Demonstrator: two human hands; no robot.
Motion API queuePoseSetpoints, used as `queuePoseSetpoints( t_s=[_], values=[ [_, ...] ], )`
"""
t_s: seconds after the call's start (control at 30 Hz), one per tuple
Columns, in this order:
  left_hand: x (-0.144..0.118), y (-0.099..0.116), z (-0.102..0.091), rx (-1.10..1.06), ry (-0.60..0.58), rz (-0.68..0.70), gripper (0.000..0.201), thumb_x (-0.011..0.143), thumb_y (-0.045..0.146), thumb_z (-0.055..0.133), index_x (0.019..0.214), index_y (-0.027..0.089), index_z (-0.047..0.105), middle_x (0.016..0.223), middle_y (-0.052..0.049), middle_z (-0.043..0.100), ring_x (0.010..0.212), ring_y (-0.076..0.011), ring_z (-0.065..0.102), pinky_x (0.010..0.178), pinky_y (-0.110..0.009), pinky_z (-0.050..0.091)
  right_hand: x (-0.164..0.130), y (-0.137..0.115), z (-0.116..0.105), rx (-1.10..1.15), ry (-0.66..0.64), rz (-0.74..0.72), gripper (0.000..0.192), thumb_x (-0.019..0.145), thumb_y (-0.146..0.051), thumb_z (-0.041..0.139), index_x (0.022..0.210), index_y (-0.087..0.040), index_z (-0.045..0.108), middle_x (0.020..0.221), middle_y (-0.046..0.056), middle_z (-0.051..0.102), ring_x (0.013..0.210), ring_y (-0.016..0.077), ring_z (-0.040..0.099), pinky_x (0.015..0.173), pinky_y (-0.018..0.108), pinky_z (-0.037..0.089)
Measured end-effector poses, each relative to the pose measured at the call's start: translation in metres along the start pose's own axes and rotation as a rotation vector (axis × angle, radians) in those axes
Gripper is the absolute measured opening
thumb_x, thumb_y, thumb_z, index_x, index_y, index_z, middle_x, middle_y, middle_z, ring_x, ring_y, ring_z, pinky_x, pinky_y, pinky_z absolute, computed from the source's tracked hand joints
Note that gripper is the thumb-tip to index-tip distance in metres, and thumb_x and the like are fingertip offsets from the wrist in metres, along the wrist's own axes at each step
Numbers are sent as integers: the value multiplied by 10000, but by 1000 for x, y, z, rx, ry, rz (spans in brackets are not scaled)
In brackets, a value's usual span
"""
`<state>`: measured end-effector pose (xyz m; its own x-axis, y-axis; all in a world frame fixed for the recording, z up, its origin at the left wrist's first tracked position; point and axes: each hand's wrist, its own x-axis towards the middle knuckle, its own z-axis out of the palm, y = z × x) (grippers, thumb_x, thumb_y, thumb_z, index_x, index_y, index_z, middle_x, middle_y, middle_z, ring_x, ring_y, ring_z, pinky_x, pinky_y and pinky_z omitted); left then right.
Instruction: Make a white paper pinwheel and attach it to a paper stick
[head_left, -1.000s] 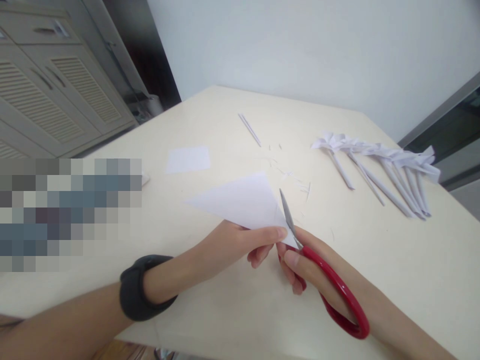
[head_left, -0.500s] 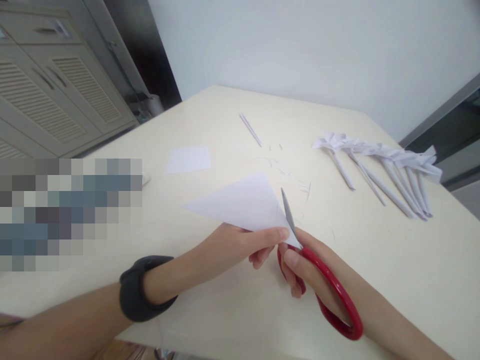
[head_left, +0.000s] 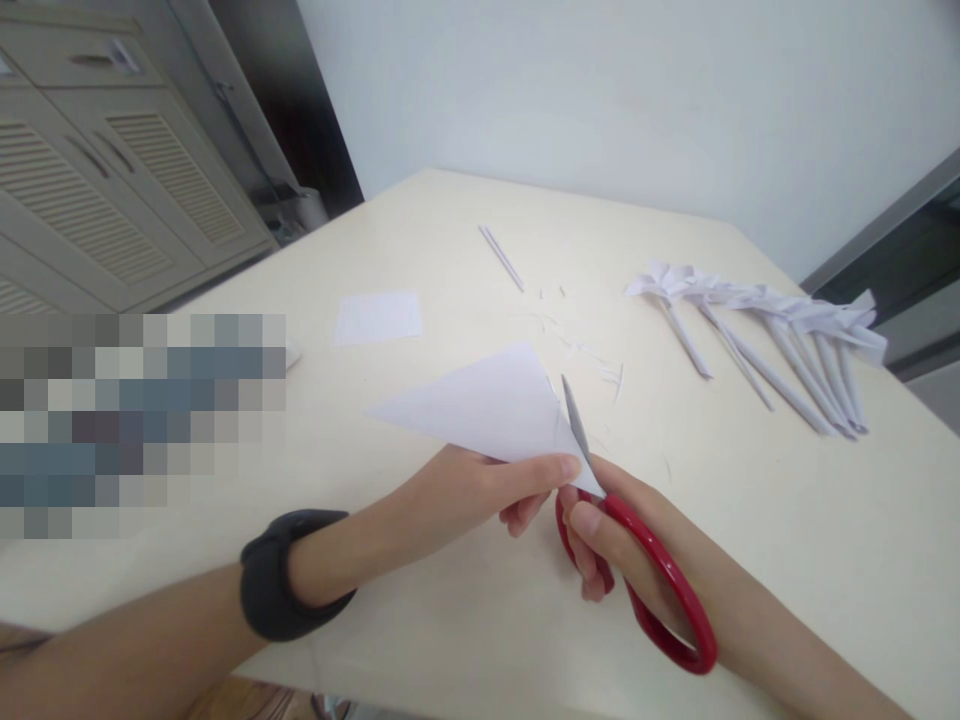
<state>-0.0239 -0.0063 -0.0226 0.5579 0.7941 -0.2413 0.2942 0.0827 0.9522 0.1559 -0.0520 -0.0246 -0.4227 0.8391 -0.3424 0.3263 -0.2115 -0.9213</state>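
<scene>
My left hand (head_left: pixel 517 485) pinches a triangular piece of white paper (head_left: pixel 480 405) along its lower edge, thumb on top near the right corner. My right hand (head_left: pixel 600 530) grips a pair of scissors (head_left: pixel 664 560) with red handles. The upper blade lies along the paper's right edge, while the other blade is hidden beneath the sheet. Part of my right hand is covered by the handles and the paper.
On the pale table (head_left: pixel 420 610) lie a small white paper sheet (head_left: pixel 379 318), two thin paper rolls (head_left: pixel 500 258) and scattered paper scraps (head_left: pixel 589 355). At the right is a row of rolled paper stems with crumpled white tops (head_left: pixel 765 305). A blurred-out patch (head_left: pixel 142 425) covers the left side.
The scissors' large red handle has shifted slightly inward, and the blades have closed a little on the paper's right edge. Otherwise, both hands stay almost in place.
</scene>
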Motion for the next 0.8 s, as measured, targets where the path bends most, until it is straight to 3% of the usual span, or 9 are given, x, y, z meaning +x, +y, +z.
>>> queuePoseSetpoints(
  t_s=[0.47,0.8],
  values=[
    [0,-8,0,31,7,52,508,863,449,505,456,157,420,454,41,443,501,-78,473,593,-210,406,2,-5,2,2,-56,-1,232,927,-392,415,795,-202,422,639,-37,499,559,92,503,578,244,462],
    [-1,-7,-1,19,18,37,492,856,441,519,461,162,430,458,43,454,508,-83,482,601,-214,412,2,-8,5,-37,-1,62,268,909,-412,433,738,-213,382,579,-45,516,512,97,511,524,233,449]
  ],
)
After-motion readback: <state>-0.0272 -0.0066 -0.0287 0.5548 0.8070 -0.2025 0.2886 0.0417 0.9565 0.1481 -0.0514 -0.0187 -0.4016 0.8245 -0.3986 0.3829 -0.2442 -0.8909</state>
